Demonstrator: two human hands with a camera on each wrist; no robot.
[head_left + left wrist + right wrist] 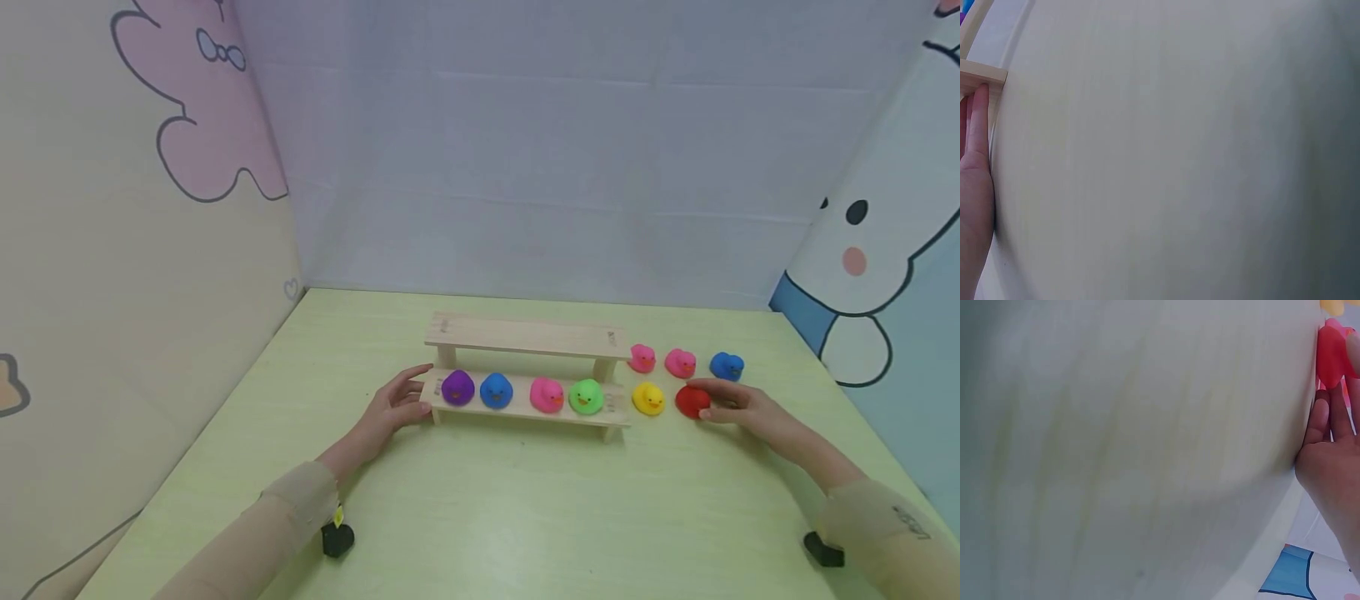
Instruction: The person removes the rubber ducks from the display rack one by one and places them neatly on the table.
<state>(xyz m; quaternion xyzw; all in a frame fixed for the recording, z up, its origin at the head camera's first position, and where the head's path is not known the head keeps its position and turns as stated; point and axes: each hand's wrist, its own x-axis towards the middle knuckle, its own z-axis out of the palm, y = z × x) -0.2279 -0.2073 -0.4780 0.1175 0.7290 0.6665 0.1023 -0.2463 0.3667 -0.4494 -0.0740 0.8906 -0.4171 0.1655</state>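
A two-step wooden rack (525, 335) stands on the table. Along its lower step sit a purple rubber duck (457, 388), a blue one (497, 391), a pink one (547, 395) and a green one (586, 397). My left hand (392, 406) is at the left end of that step, its fairly straight fingers touching the wood; the left wrist view shows fingertips against the board (984, 72). To the right of the rack, my right hand (742, 410) pinches a red rubber duck (691, 402) between thumb and fingers, low at the table.
A yellow duck (648, 399) sits between the rack and the red duck. Behind them stand two pink ducks (680, 363) and a blue duck (727, 366). Cartoon-printed cloth walls (540, 183) border the table (517, 508) at the back and sides.
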